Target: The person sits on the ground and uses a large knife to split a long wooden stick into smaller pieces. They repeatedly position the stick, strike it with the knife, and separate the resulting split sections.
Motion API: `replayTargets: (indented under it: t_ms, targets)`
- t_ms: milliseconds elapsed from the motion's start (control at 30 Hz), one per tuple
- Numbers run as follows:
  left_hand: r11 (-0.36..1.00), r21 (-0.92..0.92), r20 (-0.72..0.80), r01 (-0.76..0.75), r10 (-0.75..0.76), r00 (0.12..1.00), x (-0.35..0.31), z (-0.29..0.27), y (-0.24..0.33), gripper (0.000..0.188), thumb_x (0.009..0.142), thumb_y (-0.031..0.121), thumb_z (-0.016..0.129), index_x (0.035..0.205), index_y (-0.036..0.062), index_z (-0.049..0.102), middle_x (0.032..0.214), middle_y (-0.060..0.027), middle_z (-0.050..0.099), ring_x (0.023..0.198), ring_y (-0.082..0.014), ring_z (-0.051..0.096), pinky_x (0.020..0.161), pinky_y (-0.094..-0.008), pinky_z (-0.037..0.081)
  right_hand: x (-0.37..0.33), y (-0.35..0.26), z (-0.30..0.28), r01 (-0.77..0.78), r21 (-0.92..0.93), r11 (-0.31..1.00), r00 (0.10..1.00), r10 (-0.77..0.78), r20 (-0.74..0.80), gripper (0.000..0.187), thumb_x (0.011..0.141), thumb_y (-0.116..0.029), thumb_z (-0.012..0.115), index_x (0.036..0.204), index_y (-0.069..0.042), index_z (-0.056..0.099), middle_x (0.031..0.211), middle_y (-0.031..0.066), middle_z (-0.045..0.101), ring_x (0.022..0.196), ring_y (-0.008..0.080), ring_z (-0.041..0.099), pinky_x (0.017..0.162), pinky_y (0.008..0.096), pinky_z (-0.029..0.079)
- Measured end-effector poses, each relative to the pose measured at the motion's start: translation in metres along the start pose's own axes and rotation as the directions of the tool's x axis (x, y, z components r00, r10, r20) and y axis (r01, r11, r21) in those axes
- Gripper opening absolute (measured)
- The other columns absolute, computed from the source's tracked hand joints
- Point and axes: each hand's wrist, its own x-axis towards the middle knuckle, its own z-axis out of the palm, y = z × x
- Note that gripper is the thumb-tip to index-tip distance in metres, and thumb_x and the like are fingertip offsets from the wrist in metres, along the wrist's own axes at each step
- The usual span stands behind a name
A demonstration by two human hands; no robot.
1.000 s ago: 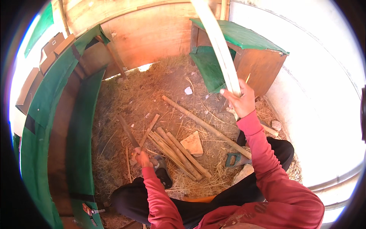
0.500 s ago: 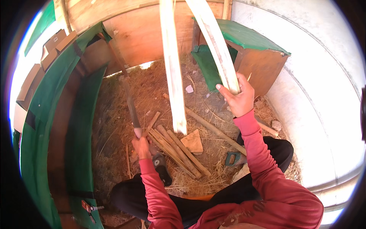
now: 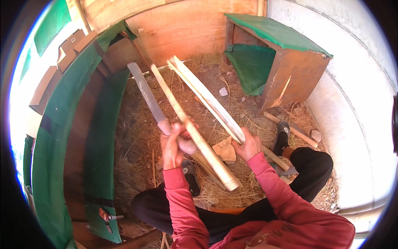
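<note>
Above a straw-strewn floor (image 3: pixel 137 137), the left hand (image 3: pixel 176 143) closes its grip around a long grey-bladed knife (image 3: pixel 146 93) and a pale split bamboo length (image 3: pixel 188 124). The right hand (image 3: pixel 246 145) clasps pale bamboo strips (image 3: pixel 205 97); all slant up-left. The open-sided, green-topped wooden box (image 3: pixel 286 62) holds a green sheet.

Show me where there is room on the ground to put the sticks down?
Most room: the straw floor between the green bench and the left hand, and the stretch near the plywood wall beside the green-topped box. It is crowded by the feet: split strips, a flat stone and a pole lie there.
</note>
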Motion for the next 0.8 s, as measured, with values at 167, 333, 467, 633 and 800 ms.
replayTargets:
  t_ms: [167,333,467,633,800]
  targets:
    - [0.988,-0.063,-0.223,0.143,-0.154,0.963,0.03,-0.029,-0.051,0.04,0.079,0.006,0.073,0.111,-0.0058,0.053,0.099,-0.0157,0.063,0.086,-0.0273,0.065,0.076,-0.0398,0.057,-0.034,0.056,0.02,-0.257,-0.361,0.896,0.907,0.353,0.231,0.056,0.074,-0.036,0.072,0.12,-0.01,0.054,0.08,0.0208,0.067,0.075,0.039,0.066,0.068,0.0463,0.053]
    - [0.936,0.03,-0.297,0.351,-0.327,0.897,0.0,-0.095,-0.082,0.041,0.076,0.0,0.071,0.112,-0.0066,0.052,0.097,-0.0142,0.062,0.087,-0.0291,0.064,0.079,-0.0424,0.056,-0.099,0.214,0.016,-0.154,-0.766,0.624,0.747,0.581,0.323,0.066,0.073,-0.045,0.073,0.126,-0.011,0.054,0.09,0.0189,0.067,0.087,0.0338,0.067,0.075,0.0426,0.054]
    - [0.868,0.133,-0.464,0.479,-0.373,0.804,-0.011,-0.179,-0.09,0.042,0.077,-0.001,0.066,0.115,-0.0076,0.049,0.102,-0.0173,0.059,0.089,-0.0324,0.063,0.079,-0.0433,0.056,-0.113,0.276,0.005,-0.577,-0.648,0.497,0.586,0.804,0.095,0.067,0.074,-0.043,0.072,0.128,-0.008,0.054,0.095,0.0196,0.068,0.086,0.0331,0.068,0.076,0.0415,0.055]
    - [0.811,0.373,-0.672,0.451,-0.099,0.734,-0.016,-0.127,-0.099,0.04,0.066,-0.004,0.072,0.102,-0.0097,0.055,0.094,-0.0143,0.06,0.079,-0.026,0.063,0.071,-0.0356,0.054,-0.11,0.19,0.056,-0.696,-0.244,0.675,0.581,0.73,0.36,0.06,0.079,-0.039,0.071,0.126,-0.003,0.055,0.1,0.0196,0.067,0.08,0.0278,0.069,0.07,0.0393,0.059]
    - [0.559,0.776,-0.493,0.291,0.251,0.833,-0.004,-0.139,-0.156,0.028,0.066,0.005,0.081,0.078,-0.0063,0.058,0.07,-0.0082,0.06,0.055,-0.0186,0.058,0.053,-0.0334,0.05,-0.116,0.117,0.098,-0.498,-0.218,0.839,0.545,0.499,0.674,0.065,0.085,-0.045,0.064,0.138,-0.012,0.045,0.136,0.0249,0.045,0.111,0.0344,0.058,0.095,0.0452,0.048]
